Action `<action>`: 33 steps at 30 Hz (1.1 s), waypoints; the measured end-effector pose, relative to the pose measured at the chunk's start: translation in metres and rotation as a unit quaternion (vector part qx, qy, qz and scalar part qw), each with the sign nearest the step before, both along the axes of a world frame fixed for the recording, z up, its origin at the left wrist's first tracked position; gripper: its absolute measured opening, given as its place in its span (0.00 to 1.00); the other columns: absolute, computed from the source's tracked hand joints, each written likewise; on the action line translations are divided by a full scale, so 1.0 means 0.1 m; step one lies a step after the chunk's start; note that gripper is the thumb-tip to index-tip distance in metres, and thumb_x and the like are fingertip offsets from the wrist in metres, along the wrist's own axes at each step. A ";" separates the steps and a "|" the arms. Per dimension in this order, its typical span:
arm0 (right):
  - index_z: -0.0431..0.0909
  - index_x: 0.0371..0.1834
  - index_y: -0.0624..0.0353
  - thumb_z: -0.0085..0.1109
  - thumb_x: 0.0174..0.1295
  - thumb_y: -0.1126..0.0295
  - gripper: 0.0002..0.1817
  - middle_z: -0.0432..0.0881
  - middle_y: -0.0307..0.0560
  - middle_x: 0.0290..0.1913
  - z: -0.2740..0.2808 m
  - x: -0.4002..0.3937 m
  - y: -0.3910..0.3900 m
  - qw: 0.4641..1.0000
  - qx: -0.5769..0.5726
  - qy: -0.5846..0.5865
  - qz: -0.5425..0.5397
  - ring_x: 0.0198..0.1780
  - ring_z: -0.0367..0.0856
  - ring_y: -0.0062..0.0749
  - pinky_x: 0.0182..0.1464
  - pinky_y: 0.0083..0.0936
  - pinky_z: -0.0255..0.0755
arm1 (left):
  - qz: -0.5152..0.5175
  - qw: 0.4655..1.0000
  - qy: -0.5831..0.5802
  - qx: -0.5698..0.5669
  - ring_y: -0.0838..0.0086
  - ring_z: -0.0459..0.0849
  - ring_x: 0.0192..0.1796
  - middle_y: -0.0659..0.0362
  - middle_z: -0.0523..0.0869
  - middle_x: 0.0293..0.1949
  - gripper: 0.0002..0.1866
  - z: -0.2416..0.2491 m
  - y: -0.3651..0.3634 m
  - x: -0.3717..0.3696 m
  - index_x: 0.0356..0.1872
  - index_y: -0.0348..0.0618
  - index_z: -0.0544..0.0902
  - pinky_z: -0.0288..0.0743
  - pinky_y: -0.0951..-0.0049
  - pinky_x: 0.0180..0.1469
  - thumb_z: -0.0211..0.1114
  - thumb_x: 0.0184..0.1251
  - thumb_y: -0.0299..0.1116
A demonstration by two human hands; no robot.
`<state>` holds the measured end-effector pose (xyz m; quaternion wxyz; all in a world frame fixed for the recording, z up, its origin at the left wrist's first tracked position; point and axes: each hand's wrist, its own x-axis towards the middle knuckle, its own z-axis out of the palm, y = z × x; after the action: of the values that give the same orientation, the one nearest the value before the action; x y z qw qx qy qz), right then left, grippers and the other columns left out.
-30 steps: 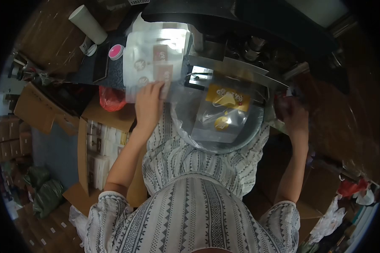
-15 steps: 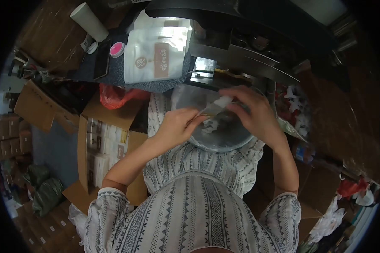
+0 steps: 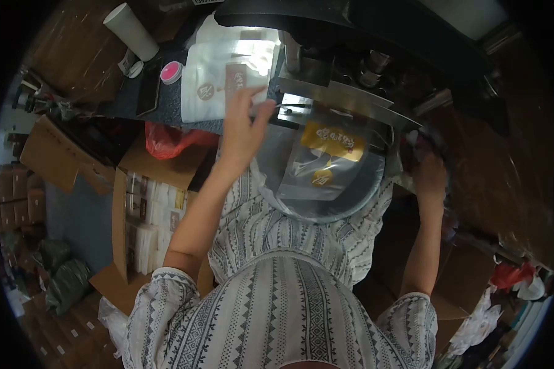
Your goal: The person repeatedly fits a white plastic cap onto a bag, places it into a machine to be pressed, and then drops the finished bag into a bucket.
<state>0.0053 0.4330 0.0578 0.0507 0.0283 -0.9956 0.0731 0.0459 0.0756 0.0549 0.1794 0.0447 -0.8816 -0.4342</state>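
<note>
My left hand (image 3: pixel 245 126) is at the lower right edge of a stack of pale printed pouches (image 3: pixel 209 83), its fingers apart and nothing visible held. A clear pouch with a gold label (image 3: pixel 331 144) lies over a round basin (image 3: pixel 366 200) on my lap, its upper end by the metal machine (image 3: pixel 351 92). To the right of the basin, my right hand (image 3: pixel 431 175) reaches down beside a pile of small white and red items (image 3: pixel 421 144). Its fingers are blurred and partly hidden.
A white cup (image 3: pixel 131 32), a pink-lidded jar (image 3: pixel 171 72) and a dark phone (image 3: pixel 149 86) are at the upper left. An open carton of packets (image 3: pixel 122 227) stands left of my lap. A red bag (image 3: pixel 166 140) hangs near it.
Both hands have parted from the small clear item over the basin. My left hand moved up to the pouches, my right hand out to the right. The gold-labelled pouch now shows flat over the basin.
</note>
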 end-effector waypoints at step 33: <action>0.80 0.47 0.60 0.65 0.58 0.74 0.14 0.84 0.44 0.45 0.72 0.36 -1.09 0.853 -0.337 -0.027 0.398 0.45 0.82 0.34 0.45 0.28 0.75 | -0.136 0.977 0.044 -0.159 0.59 0.81 0.30 0.55 0.79 0.29 0.08 0.25 0.26 0.73 0.35 0.42 0.84 0.74 0.65 0.31 0.67 0.52 0.23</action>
<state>0.0410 0.3244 0.1293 -0.0033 0.4013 -0.8148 0.4184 0.1186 0.1016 0.0796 0.1624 -0.1238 -0.9283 -0.3106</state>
